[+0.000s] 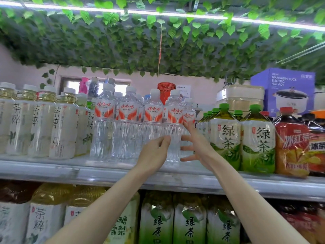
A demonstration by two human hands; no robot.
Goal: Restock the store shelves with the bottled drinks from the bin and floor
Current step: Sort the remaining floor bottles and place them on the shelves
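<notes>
A row of clear water bottles with red-and-white labels and white caps stands on the upper shelf [105, 170]. The front right water bottle [173, 113] stands upright near the shelf's front edge, between my two hands. My left hand [154, 153] reaches up from below, and its fingertips touch the bottle's lower left side. My right hand [195, 143] is at the bottle's right side, with fingers spread and straight. One more small water bottle [189, 111] stands just behind my right fingers. No bin or floor is in view.
Pale tea bottles [58, 125] fill the shelf to the left. Large green tea bottles [226, 136] and red iced tea bottles [292, 147] stand to the right. More bottles [156, 219] pack the lower shelf. A purple hot pot box [283, 90] sits behind, and leafy vines hang overhead.
</notes>
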